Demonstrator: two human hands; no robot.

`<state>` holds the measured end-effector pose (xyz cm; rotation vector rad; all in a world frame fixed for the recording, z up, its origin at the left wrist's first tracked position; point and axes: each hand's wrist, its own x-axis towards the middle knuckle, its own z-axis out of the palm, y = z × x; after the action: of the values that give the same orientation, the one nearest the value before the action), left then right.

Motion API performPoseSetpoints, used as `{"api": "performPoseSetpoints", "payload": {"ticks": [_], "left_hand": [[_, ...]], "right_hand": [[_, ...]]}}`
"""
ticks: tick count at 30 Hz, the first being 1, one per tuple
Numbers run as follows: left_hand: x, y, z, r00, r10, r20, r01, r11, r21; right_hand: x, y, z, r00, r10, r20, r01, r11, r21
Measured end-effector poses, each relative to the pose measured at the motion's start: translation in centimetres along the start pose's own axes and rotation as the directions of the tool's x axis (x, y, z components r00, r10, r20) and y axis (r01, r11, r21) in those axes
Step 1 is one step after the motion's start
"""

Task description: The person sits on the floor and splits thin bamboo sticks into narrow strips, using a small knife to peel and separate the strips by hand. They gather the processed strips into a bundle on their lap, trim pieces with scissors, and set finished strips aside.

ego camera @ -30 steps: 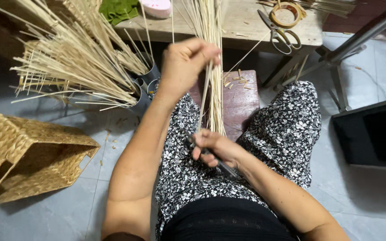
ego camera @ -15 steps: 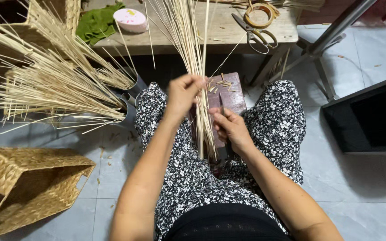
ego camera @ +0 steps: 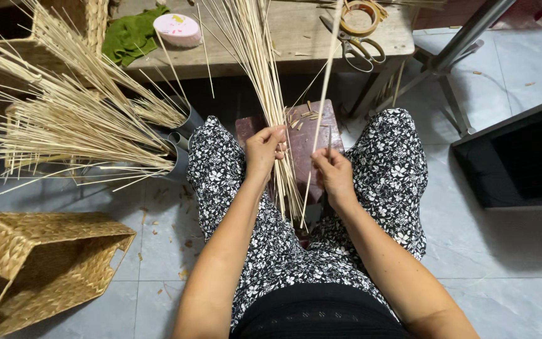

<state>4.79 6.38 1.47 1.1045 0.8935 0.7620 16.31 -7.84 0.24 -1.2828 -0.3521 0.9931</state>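
Pale straw-coloured reed stalks [ego camera: 260,81] stand bunched in the left hand [ego camera: 263,152], fingers curled tight around them over the lap. Just beside it at 3 o'clock, the right hand [ego camera: 332,176] pinches a single stalk [ego camera: 322,107]. At 11 o'clock, a round pink container [ego camera: 177,29] lies on a wooden bench [ego camera: 296,37].

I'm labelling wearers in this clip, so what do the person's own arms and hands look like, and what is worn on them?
Both forearms are bare to the frame's lower edge: no sleeves, gloves, watch or bracelets show. The left hand and right hand show no rings that I can make out. Fingers are uncovered, nails short. Below them are black trousers with a small white flower print.
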Motion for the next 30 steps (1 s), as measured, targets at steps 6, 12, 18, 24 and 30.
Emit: {"api": "performPoseSetpoints", "payload": {"ticks": [6, 12, 18, 24, 30], "left_hand": [[0.2, -1.3, -0.6, 0.985, 0.172, 0.004, -0.158, 0.897, 0.413], [-5.2, 1.4, -0.3, 0.88, 0.445, 0.167, -0.438, 0.623, 0.648], [-14.7, 5.3, -0.5, 0.358, 0.716, 0.599, -0.911, 0.127, 0.392], [-18.8, 9.5, -1.2, 0.255, 0.668, 0.7, -0.95, 0.036, 0.311], [-21.9, 12.8, 0.2, 0.263, 0.666, 0.698, -0.91, -0.069, 0.409]], "right_hand": [[-0.4, -1.6, -1.0, 0.997, -0.07, 0.013, 0.07, 0.997, -0.039], [-0.3, -3.9, -1.9, 0.983, -0.074, 0.166, 0.069, 0.997, 0.031], [-1.8, -6.8, -0.4, 0.938, 0.017, 0.347, -0.021, 1.0, 0.007], [-5.0, -8.9, 3.0, 0.845, 0.139, 0.516, -0.187, 0.981, 0.043], [-7.8, -9.2, 5.6, 0.677, 0.213, 0.704, -0.199, 0.975, -0.103]]}}
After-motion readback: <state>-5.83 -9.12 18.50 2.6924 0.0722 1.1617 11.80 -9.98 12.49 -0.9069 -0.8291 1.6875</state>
